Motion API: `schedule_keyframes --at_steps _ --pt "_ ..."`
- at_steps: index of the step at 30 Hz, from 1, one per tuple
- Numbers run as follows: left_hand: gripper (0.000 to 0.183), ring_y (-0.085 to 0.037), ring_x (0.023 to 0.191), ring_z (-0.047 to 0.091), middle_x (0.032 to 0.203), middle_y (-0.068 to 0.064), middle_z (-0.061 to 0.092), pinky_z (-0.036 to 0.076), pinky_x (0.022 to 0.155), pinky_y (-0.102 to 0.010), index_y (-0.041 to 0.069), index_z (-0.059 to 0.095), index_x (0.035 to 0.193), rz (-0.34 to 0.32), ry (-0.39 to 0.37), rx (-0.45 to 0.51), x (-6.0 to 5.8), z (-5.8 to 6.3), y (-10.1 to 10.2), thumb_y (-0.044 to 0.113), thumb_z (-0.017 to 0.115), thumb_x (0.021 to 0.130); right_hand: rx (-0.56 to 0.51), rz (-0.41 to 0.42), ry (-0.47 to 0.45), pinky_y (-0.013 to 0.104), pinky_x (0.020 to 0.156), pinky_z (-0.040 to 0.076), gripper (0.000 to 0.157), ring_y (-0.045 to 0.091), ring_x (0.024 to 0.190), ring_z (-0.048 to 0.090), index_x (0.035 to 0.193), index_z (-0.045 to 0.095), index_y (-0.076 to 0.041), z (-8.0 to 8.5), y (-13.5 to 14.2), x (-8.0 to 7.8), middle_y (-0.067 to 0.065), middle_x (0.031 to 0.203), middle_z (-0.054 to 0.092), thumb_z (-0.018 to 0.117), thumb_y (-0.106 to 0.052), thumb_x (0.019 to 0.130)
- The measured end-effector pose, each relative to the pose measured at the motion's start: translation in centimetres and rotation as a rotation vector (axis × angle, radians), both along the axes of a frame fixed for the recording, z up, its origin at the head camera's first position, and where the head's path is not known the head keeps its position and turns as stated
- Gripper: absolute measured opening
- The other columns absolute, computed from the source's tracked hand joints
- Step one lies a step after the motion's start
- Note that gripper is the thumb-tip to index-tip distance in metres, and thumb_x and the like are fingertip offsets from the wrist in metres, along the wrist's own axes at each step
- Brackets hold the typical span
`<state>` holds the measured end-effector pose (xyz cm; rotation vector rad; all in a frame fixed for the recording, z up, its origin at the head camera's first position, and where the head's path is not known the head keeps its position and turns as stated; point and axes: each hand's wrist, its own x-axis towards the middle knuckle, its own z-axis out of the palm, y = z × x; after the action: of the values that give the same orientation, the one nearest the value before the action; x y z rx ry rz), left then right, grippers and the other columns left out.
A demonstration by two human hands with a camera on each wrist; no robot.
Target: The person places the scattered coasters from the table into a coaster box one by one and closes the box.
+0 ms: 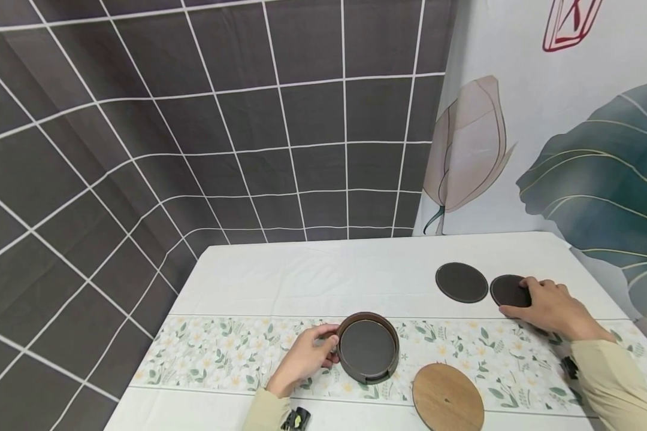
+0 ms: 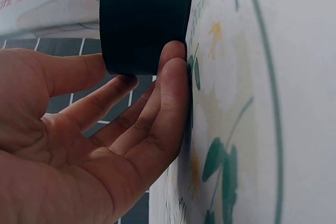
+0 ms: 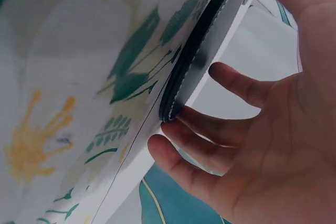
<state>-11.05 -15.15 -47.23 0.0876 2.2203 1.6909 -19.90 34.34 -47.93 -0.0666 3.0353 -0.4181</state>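
A dark round coaster holder (image 1: 395, 354) with a raised rim and a notch in front stands on the table, a dark round coaster (image 1: 368, 350) inside it. My left hand (image 1: 308, 354) holds the holder's left side. The left wrist view shows the holder's dark outer wall (image 2: 144, 22), with the thumb and fingertips against it. At the right, my right hand (image 1: 552, 308) grips a dark stitched coaster (image 1: 507, 290) by its edge. In the right wrist view, fingertips of the right hand (image 3: 252, 119) meet the rim of this coaster (image 3: 202, 51); part of the thumb is cut off.
Another dark round coaster (image 1: 461, 282) lies flat just left of the gripped one. A round wooden disc (image 1: 449, 398) lies near the front, right of the holder. The table (image 1: 280, 275) carries a floral band and backs onto a dark gridded curtain (image 1: 313, 120).
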Motion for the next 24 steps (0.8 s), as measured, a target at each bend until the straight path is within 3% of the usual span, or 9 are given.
schedule_keyframes --at_steps 12,18,24 --pt "0.037 -0.020 0.077 0.069 0.115 -0.012 0.065 0.063 0.068 -0.035 0.001 0.059 0.140 0.001 -0.002 -0.002 0.0 -0.1 -0.1 0.015 0.057 0.106 -0.011 -0.027 0.005 0.076 0.073 0.046 0.108 0.068 0.106 0.040 0.132 0.041 0.024 0.5 -0.8 1.5 0.053 0.123 0.035 0.075 -0.066 0.081" --pt "0.037 -0.021 0.078 0.069 0.115 -0.012 0.064 0.063 0.069 -0.037 0.000 0.059 0.140 0.003 0.004 -0.009 0.0 -0.2 -0.1 0.015 0.057 0.106 -0.027 0.014 0.032 0.077 0.073 0.046 0.106 0.066 0.110 0.039 0.136 0.044 0.019 1.8 -2.4 2.5 0.049 0.129 0.036 0.073 -0.068 0.082" --pt "0.036 -0.022 0.078 0.070 0.115 -0.012 0.065 0.063 0.069 -0.038 0.000 0.060 0.139 0.003 0.016 -0.003 0.0 -0.2 0.0 0.014 0.057 0.106 -0.018 0.075 0.116 0.073 0.068 0.050 0.100 0.062 0.110 0.045 0.133 0.050 0.015 3.1 -4.5 3.2 0.045 0.130 0.041 0.076 -0.067 0.081"
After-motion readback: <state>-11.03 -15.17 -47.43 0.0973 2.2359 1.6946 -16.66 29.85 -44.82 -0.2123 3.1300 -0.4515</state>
